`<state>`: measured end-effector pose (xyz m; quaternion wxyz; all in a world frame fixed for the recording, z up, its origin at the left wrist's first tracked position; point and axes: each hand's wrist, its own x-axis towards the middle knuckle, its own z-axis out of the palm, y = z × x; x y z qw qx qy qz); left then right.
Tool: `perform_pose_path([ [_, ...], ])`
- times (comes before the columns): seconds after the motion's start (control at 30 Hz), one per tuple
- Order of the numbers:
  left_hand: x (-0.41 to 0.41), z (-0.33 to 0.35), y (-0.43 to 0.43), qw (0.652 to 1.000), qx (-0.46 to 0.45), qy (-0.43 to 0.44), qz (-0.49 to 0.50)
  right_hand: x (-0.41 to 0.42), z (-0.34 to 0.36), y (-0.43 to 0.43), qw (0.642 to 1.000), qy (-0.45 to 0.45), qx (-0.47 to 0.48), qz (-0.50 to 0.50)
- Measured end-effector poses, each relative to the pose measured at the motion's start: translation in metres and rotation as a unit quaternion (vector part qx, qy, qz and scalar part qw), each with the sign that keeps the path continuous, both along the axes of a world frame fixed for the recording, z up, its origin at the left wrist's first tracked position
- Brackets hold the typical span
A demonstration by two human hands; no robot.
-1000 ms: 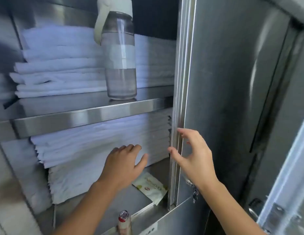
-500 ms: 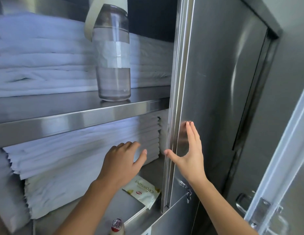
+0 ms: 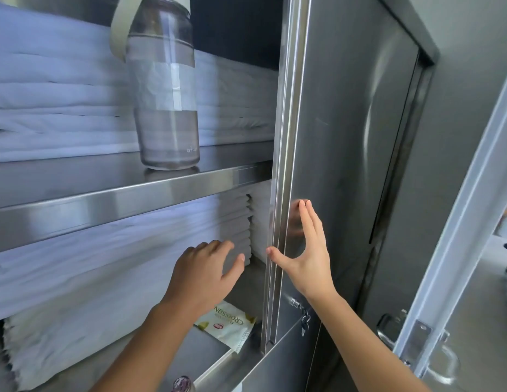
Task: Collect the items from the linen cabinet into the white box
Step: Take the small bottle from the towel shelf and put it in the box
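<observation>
The left hand (image 3: 204, 275) hovers with fingers spread and empty, just above the croissant packet (image 3: 228, 325), which lies flat on the lower shelf (image 3: 207, 352) below and slightly right of it, long axis running near-left to far-right. The right hand (image 3: 309, 256) presses flat on the door (image 3: 345, 137), now fully off its edge.

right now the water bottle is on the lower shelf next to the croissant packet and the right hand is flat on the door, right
Not quite. The head view shows the water bottle standing on the upper shelf, above the croissant packet on the lower one. The right hand is indeed flat on the door.
</observation>
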<state>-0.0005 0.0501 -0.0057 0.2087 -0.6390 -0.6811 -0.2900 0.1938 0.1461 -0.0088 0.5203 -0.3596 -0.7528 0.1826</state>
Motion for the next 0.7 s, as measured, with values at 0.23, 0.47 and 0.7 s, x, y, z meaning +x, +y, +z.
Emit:
perform_pose_path([
  [0.23, 0.009, -0.006, 0.021, 1.0, -0.025, 0.0, -0.013, 0.024, 0.004, 0.044, 1.0, -0.001, -0.018, 0.0],
  [0.47, 0.031, -0.008, 0.068, 0.999, -0.04, 0.01, -0.029, 0.053, 0.007, 0.097, 0.998, 0.011, -0.054, -0.002],
  [0.7, 0.052, -0.007, 0.127, 0.998, -0.043, 0.012, -0.041, 0.077, 0.0, 0.154, 0.996, 0.059, -0.07, 0.001],
])
